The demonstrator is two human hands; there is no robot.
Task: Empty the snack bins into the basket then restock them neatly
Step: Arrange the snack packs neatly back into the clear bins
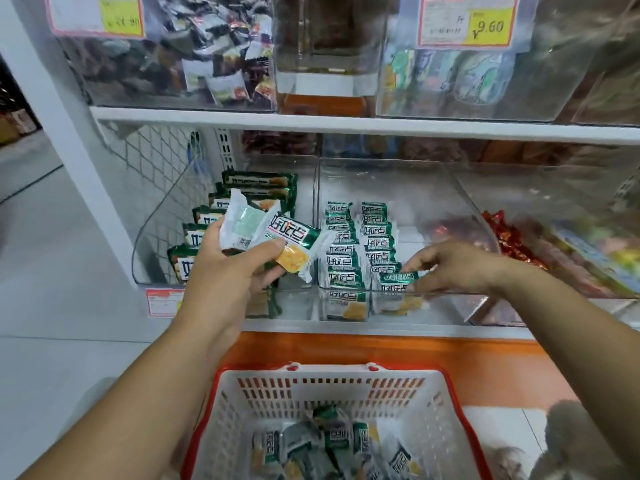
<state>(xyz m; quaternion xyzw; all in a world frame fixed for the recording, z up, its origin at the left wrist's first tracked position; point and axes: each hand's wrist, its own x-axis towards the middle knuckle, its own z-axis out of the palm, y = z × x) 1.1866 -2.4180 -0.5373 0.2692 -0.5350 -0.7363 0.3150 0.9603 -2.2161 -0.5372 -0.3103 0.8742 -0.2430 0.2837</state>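
Packets sit grasped in the left hand, raised before the shelf. Right hand pinches one packet at the front of a row in the clear bin. More lie in the basket below.

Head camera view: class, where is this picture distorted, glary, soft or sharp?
Head view: the white shelf edge bows slightly, wide-angle distortion; the clear plastic bin wall shows glare; the upper clear bin of mixed packets is soft; the green-and-white snack packets in the left hand are sharp.
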